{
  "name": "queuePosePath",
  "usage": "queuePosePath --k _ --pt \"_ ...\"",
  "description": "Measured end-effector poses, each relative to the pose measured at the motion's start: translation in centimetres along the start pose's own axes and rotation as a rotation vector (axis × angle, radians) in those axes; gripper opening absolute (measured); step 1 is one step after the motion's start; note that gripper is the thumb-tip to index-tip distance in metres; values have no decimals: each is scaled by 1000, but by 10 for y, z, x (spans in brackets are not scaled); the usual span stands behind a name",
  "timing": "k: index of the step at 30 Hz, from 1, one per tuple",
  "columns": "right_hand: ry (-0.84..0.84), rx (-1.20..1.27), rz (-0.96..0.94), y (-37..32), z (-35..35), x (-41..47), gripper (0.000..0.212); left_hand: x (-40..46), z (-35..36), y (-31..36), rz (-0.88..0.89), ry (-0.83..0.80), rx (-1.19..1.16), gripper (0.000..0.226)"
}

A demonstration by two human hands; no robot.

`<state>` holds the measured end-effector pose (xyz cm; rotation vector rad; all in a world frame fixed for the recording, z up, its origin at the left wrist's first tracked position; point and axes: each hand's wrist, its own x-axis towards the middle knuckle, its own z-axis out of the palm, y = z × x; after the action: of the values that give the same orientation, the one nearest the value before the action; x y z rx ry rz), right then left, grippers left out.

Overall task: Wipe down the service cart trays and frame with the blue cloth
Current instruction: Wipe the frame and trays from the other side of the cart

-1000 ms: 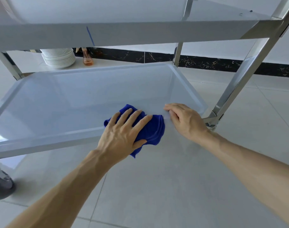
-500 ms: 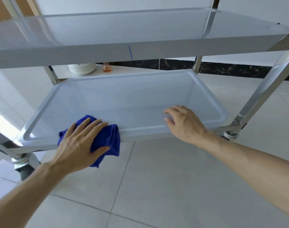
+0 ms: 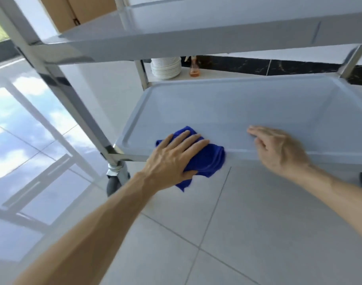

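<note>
My flat left hand (image 3: 171,159) pressed blue cloth (image 3: 210,160) on lower tray (image 3: 248,103) rim; right hand (image 3: 278,150) lay open. I judged frame (image 3: 77,103), upper tray (image 3: 176,41) pending.

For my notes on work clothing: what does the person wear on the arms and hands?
Nothing visible. The left hand and right hand have no gloves, and no ring or watch shows. The left arm and right arm are bare up to the picture's edge; no sleeve shows.

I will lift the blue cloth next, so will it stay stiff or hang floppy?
Probably floppy: the blue cloth bunches in folds under the left hand, and a corner droops below the lower tray. Likely light, being small thin fabric.
</note>
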<state>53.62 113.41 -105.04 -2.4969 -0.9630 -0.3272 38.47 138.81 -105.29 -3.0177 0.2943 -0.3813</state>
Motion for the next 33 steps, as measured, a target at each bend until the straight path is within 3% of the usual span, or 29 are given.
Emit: queuePosePath --k 7,11,16,21,27,31,33 --pt "66 -61 -41 0 5 -1 57 -80 -25 -98 -241 -148 10 81" --pt "50 -62 -21 -1 8 -1 58 -59 -21 -72 -298 -101 33 79" --pt "27 -55 3 0 5 -3 58 -29 -14 -35 -227 -74 -1 74" --pt "-52 147 97 6 -5 6 33 20 -4 32 -107 -27 -47 71" --pt "-196 505 356 9 -29 12 20 73 -20 71 -118 -213 -231 93" --pt "-322 549 305 0 -44 5 34 66 -44 41 -205 -366 -545 77" --pt "-364 456 224 -6 -44 2 39 58 -49 27 -282 -393 -703 80"
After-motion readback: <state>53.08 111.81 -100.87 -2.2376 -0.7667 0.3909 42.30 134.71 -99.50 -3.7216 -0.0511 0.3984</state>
